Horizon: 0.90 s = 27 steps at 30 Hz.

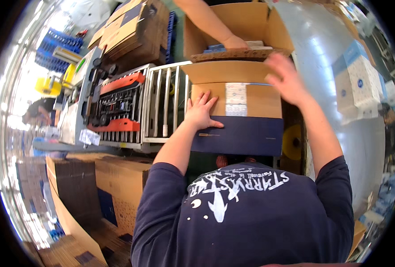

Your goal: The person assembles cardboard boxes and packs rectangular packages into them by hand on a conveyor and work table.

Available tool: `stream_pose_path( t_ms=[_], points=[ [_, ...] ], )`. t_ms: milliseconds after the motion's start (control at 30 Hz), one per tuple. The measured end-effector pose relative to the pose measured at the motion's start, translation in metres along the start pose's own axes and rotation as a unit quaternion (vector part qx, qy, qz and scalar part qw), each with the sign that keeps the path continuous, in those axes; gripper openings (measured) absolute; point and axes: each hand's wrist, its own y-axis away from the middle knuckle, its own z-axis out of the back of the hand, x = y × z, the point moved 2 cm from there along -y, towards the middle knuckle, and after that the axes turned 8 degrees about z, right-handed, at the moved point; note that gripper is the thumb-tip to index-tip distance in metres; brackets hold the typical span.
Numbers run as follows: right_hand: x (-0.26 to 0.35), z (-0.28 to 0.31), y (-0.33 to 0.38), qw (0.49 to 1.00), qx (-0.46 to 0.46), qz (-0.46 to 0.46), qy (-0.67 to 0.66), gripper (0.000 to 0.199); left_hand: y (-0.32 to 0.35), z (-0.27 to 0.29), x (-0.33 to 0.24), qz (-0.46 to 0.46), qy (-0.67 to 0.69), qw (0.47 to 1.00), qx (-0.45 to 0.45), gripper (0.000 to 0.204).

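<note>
A brown and dark blue cardboard box [255, 104] lies in front of me, with a white printed label [236, 104] across its upper face. My left hand [200, 110] rests on the left part of this box, fingers spread and palm down. Over the box's far right corner, my right hand [287, 79] is in the air, blurred by motion, its fingers stretched and the thumb apart, with nothing seen in it. Just beyond stands a large open carton [239, 17]. A co-worker's hand [236, 43] reaches into it from the far side, above blue and white packs [215, 48].
White metal rails [166, 102] and a rack with orange bars [119, 84] stand to the left. Stacked cartons [126, 35] rise at the far left; open cardboard [117, 191] stands near left. Wrapped white and blue boxes [357, 86] are at the right, across a grey floor [317, 49].
</note>
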Motion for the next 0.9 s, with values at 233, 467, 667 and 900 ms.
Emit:
stream_pose_path(
  t_ms=[233, 467, 667, 900],
  points=[
    [0.013, -0.043, 0.061, 0.997, -0.027, -0.075, -0.006, 0.037, 0.029, -0.039, 0.046, 0.097, 0.230, 0.964, -0.096, 0.105],
    [0.025, -0.130, 0.091, 0.722, -0.120, -0.521, -0.440, 0.079, -0.046, -0.073, 0.114, 0.060, 0.659, 0.749, -0.001, 0.079],
    [0.103, -0.258, 0.000, 0.673, -0.162, -0.523, -0.498, 0.070, -0.083, 0.014, 0.282, 0.207, 0.385, 0.888, -0.140, 0.084],
    [0.203, -0.460, -0.207, 0.742, -0.078, -0.395, -0.537, 0.069, -0.022, 0.038, 0.399, 0.170, 0.010, 0.979, -0.109, 0.086]
  ],
)
